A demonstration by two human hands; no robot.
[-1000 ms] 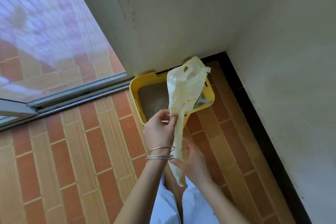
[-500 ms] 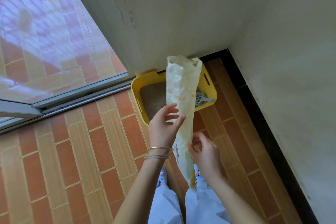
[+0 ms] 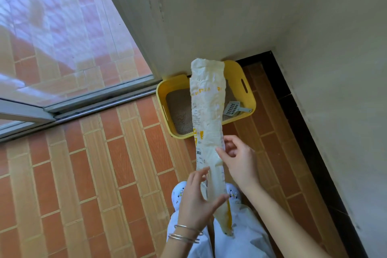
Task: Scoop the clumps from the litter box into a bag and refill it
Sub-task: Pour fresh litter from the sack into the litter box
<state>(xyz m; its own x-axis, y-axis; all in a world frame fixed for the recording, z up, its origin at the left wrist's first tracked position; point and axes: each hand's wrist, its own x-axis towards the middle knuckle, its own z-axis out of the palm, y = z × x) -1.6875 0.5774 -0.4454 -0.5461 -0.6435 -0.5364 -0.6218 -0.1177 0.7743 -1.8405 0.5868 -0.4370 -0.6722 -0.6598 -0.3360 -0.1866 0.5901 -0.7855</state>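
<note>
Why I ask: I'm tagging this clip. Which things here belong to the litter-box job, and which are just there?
For the job: bag, held by left hand and right hand; yellow litter box with litter; grey scoop resting in it.
Just there: glass sliding door; brick-pattern floor; walls; bangles on the left wrist.

bag (image 3: pixel 207 111) 1 | litter box (image 3: pixel 238 73) 1 | scoop (image 3: pixel 232 108) 1 | hands 2 (left hand (image 3: pixel 196 201), right hand (image 3: pixel 238 161))
</note>
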